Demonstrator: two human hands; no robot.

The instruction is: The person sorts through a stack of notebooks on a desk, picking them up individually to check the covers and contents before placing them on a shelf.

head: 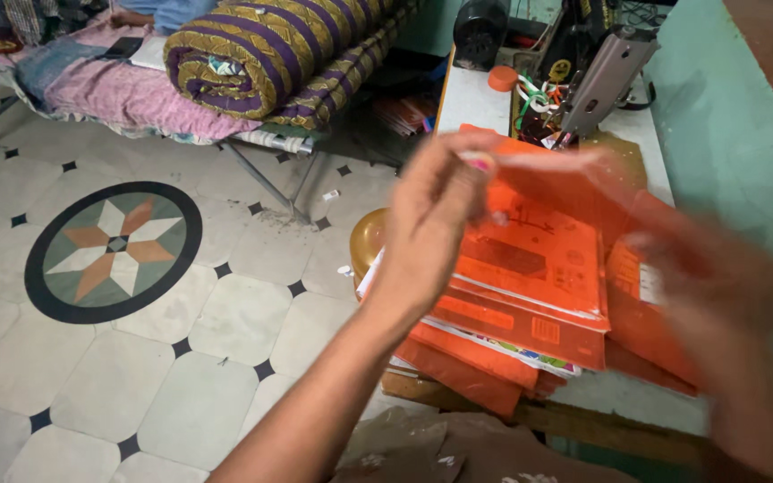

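Both hands are raised over a stack of orange packets (530,304) that lies on the near end of a pale table (476,103). The left hand (436,215) has its fingers drawn together, thumb and fingertips pinched on the upper edge of a thin orange sheet (565,174) held up above the stack. The right hand (717,295) is heavily blurred – its fingers look spread and seem to lie against the sheet's right side, but whether they grip it cannot be told.

Around them: a sewing machine (601,72) stands at the far end of the table, with an orange lid (502,78) and a tangle of white and green cord (534,94) beside it. A rounded amber container (367,237) peeks out just left of the stack, mostly hidden by the left wrist. To the left, a folding cot (127,98) carries a rolled purple-and-gold mattress (270,49); the tiled floor (181,376) shows a round star inlay (114,250). A green wall (735,125) runs along the right.

The left forearm covers the stack's near left corner, and the lifted sheet hides the table's middle. Print on the packets is smeared – nothing legible. Crumpled brown material (422,452) at the bottom edge is cut off and hard to identify
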